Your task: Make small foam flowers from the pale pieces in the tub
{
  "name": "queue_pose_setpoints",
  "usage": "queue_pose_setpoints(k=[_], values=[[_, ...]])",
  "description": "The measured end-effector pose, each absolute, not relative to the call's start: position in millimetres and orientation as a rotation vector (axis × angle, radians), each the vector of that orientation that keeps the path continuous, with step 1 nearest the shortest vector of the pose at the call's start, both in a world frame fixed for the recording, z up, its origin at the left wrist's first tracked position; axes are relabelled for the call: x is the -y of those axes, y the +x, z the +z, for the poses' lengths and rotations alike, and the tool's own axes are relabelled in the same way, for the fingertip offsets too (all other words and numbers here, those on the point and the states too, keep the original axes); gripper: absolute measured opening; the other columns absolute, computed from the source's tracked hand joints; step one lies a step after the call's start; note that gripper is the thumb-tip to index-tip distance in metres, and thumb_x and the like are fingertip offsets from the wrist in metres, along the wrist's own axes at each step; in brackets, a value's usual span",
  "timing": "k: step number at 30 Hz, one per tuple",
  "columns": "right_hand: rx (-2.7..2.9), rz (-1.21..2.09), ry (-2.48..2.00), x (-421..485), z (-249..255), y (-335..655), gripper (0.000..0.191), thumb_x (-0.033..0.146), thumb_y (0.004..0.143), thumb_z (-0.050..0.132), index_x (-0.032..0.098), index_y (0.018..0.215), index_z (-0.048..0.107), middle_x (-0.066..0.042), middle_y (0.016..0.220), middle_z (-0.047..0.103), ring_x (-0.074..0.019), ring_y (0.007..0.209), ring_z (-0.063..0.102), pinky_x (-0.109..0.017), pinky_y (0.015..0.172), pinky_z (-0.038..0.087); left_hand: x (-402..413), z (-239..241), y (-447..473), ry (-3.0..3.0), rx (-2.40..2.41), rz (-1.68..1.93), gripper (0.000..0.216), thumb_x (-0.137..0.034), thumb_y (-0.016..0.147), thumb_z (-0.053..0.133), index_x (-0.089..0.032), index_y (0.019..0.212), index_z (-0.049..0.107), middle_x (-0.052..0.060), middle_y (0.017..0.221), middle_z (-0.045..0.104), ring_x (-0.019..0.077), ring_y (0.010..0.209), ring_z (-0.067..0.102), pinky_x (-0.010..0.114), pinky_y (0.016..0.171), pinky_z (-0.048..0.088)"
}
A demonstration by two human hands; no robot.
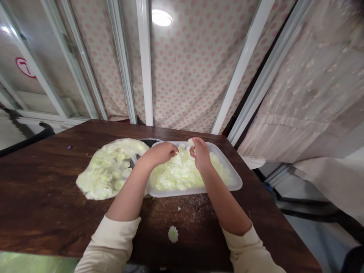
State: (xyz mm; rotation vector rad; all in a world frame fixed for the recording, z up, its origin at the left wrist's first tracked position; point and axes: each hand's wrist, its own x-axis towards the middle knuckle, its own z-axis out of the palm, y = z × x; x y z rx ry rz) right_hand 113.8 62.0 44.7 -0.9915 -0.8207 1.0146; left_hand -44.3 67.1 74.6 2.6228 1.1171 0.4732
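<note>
A white rectangular tray [236,182] on the dark wooden table holds a heap of pale whitish-green pieces [179,172], which look like flower heads or florets. Over the tray's left part is my left hand [163,153], fingers pinched together; what lies between them is too small to make out. My right hand [200,151] is raised above the tray's far middle, its fingertips closed on a small pale floret-like piece [191,142]. To the left, a clear plastic bag [106,170] bulges with similar pieces. One loose floret-like piece [173,234] lies on the near tabletop.
Behind the bag and tray, the rim of a dark round container [152,141] shows. Crumbs dust the brown table [51,193] before the tray. Curtained glass panels [193,68] stand along the far edge, with a chair [313,216] at right.
</note>
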Motion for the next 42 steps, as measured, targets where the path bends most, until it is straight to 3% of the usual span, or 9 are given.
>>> queue_pose_setpoints(k=[5, 8, 12, 18, 24, 34, 36, 38, 42], values=[[1.022, 0.830, -1.018, -64, 37, 112, 0.020, 0.035, 0.076, 0.051, 0.023, 0.090, 0.043, 0.011, 0.045, 0.032, -0.0066, 0.037, 0.030, -0.018, 0.037, 0.021, -60, 84, -47, 2.709, -1.083, 0.543, 0.021, -0.019, 0.076, 0.043, -0.015, 0.064, 0.059, 0.002, 0.057, 0.056, 0.0105, 0.051, 0.043, 0.023, 0.052, 0.028], [1.299, 0.673, -1.037, -60, 34, 111, 0.019, 0.039, 0.080, 0.047, 0.022, 0.088, 0.048, 0.008, 0.048, 0.034, -0.0079, 0.042, 0.033, -0.020, 0.041, 0.026, -57, 87, -48, 2.724, -1.097, 0.564, 0.022, -0.021, 0.076, 0.043, -0.015, 0.061, 0.058, 0.001, 0.054, 0.054, 0.0098, 0.048, 0.040, 0.023, 0.050, 0.024], [1.637, 0.411, -1.090, -49, 39, 110, 0.022, 0.039, 0.084, 0.041, 0.021, 0.084, 0.053, 0.005, 0.052, 0.038, -0.0096, 0.047, 0.038, -0.022, 0.048, 0.030, -54, 91, -50, 2.735, -1.176, 0.565, 0.025, -0.022, 0.077, 0.042, -0.015, 0.058, 0.057, 0.003, 0.054, 0.055, 0.0103, 0.048, 0.041, 0.024, 0.049, 0.023], [1.833, 0.125, -1.130, -44, 41, 110, 0.028, 0.036, 0.080, 0.046, 0.017, 0.099, 0.056, 0.003, 0.056, 0.047, -0.0123, 0.053, 0.047, -0.023, 0.055, 0.035, -53, 94, -54, 2.745, -1.359, 0.618, 0.035, -0.029, 0.083, 0.038, -0.014, 0.059, 0.058, 0.006, 0.059, 0.058, 0.0118, 0.050, 0.045, 0.025, 0.050, 0.023], [1.718, 0.081, -1.154, -51, 36, 107, 0.022, 0.033, 0.080, 0.046, 0.018, 0.086, 0.061, 0.000, 0.060, 0.054, -0.0132, 0.056, 0.050, -0.023, 0.056, 0.036, -52, 94, -56, 2.726, -1.371, 0.599, 0.039, -0.037, 0.083, 0.037, -0.015, 0.061, 0.059, 0.004, 0.056, 0.056, 0.0103, 0.046, 0.039, 0.025, 0.048, 0.020], [1.477, 0.158, -1.295, -59, 35, 115, 0.017, 0.036, 0.073, 0.054, 0.019, 0.072, 0.058, 0.004, 0.052, 0.045, -0.0132, 0.053, 0.045, -0.024, 0.055, 0.033, -57, 96, -67, 2.757, -1.349, 0.620, 0.040, -0.039, 0.084, 0.039, -0.016, 0.062, 0.061, 0.003, 0.055, 0.057, 0.0116, 0.049, 0.045, 0.024, 0.051, 0.026], [1.484, 0.177, -1.286, -59, 35, 115, 0.016, 0.035, 0.073, 0.055, 0.019, 0.072, 0.057, 0.004, 0.052, 0.045, -0.0132, 0.053, 0.045, -0.024, 0.055, 0.033, -59, 94, -68, 2.754, -1.384, 0.629, 0.037, -0.041, 0.083, 0.042, -0.016, 0.067, 0.064, 0.003, 0.060, 0.060, 0.0130, 0.053, 0.049, 0.024, 0.052, 0.029], [1.506, 0.190, -1.265, -57, 36, 114, 0.015, 0.034, 0.073, 0.055, 0.020, 0.071, 0.056, 0.004, 0.051, 0.044, -0.0127, 0.052, 0.044, -0.024, 0.054, 0.033, -61, 91, -67, 2.743, -1.343, 0.701, 0.032, -0.043, 0.082, 0.046, -0.018, 0.085, 0.066, 0.004, 0.076, 0.066, 0.0156, 0.064, 0.055, 0.025, 0.058, 0.035], [1.558, 0.194, -1.196, -53, 37, 110, 0.012, 0.030, 0.074, 0.054, 0.020, 0.069, 0.057, 0.005, 0.049, 0.041, -0.0116, 0.050, 0.042, -0.023, 0.054, 0.032, -67, 85, -61, 2.767, -1.187, 0.980, 0.046, -0.042, 0.082, 0.049, -0.018, 0.121, 0.050, 0.008, 0.113, 0.059, 0.0190, 0.093, 0.056, 0.027, 0.078, 0.040]])
